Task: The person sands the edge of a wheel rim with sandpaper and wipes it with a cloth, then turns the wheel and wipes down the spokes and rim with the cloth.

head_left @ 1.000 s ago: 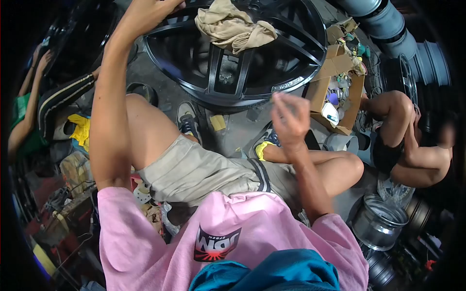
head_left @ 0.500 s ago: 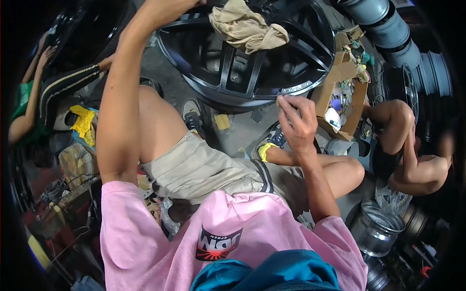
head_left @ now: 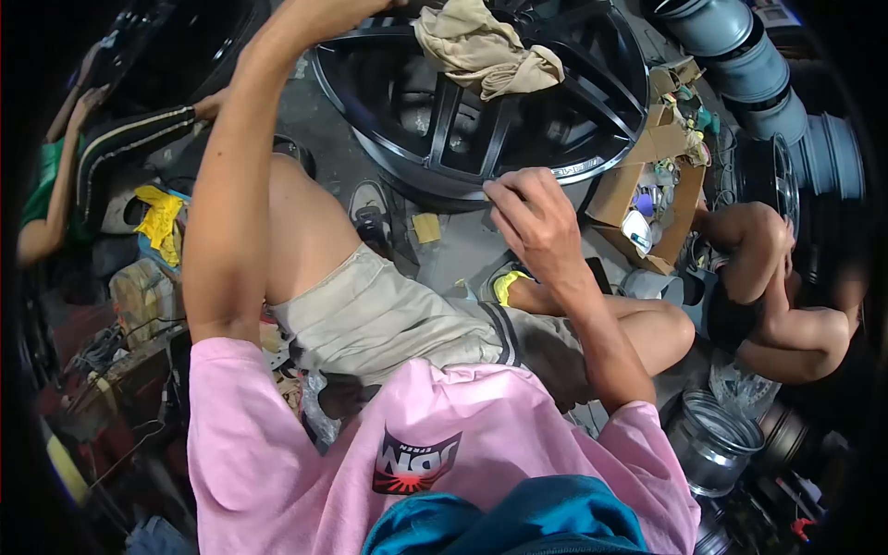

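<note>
A large black alloy wheel [head_left: 387, 165] lies face up in front of me, with a crumpled beige cloth [head_left: 486, 51] over its hub. My right hand [head_left: 541, 222] is at the near edge of the rim, thumb and fingers pinched together. A tiny yellowish bit shows at the fingertips, too small to name. Close by on the rim is a strip of pale lettering [head_left: 581, 168]. My left hand [head_left: 347, 9] is at the far left side of the wheel, cut off by the top of the view, its fingers mostly hidden.
Right of the wheel stands an open cardboard box [head_left: 606, 199] of small items. Beyond it are stacked grey wheels [head_left: 754, 69] and a seated person's bent legs [head_left: 754, 240]. A bare silver rim [head_left: 712, 444] sits lower right. Another person [head_left: 60, 185] works at left, near a yellow cloth [head_left: 159, 222].
My right hand has moved left along the near rim edge. The wheel, its lettering and the cloth now appear slightly farther right. My left hand stays at the far left side.
</note>
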Demonstrator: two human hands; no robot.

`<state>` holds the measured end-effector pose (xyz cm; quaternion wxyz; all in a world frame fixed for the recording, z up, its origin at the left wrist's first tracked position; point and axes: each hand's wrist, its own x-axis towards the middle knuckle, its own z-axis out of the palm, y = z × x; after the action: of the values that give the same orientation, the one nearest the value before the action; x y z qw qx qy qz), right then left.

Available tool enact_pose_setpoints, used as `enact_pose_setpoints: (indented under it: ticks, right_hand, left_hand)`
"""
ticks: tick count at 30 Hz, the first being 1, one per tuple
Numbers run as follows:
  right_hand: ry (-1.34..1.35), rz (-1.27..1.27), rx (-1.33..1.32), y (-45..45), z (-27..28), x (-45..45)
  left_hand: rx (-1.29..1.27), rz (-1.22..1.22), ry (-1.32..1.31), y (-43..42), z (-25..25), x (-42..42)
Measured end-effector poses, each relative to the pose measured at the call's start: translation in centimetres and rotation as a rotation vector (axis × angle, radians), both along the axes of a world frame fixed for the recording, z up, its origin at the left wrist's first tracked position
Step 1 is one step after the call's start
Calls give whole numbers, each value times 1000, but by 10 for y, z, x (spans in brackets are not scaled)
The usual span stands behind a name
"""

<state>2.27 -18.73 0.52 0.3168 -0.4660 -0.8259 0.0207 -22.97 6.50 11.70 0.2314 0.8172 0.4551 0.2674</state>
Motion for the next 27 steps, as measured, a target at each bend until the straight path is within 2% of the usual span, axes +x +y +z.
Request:
enact_pose_setpoints:
  ticks: [5,7,11,13,15,16,19,20,23,27]
  right_hand:
    - [-73,-55,-64,-5,15,30]
    - [-59,-55,-73,-6,16,28]
    - [-14,39,-47,5,14,1]
    - [-53,27,-61,-2,17,22]
    - [-73,-62,-36,-11,13,50]
    - [-80,-85,-24,-14,12,53]
    - [-56,-69,14,-15,10,36]
    - [-32,-28,31,-12,8,26]
    - [-66,-10,19,-12,9,19]
    - [-82,-58,19,-17,8,42]
  left_hand:
    - [-12,-4,36,0,0,-9]
    - [-65,73,8,-2,5,-10]
    - [-9,-17,23,6,-4,-10]
    - [-15,-13,66,10,-4,-19]
    - [-127,85,-86,19,-10,-36]
    - [-89,102,-26,29,-12,-50]
    - [-164,151,-150,55,-35,-83]
    - [-152,78,-141,88,-70,-113]
    - [-343,181,-106,83,-71,-116]
    - [-474,250,-25,89,-95,-136]
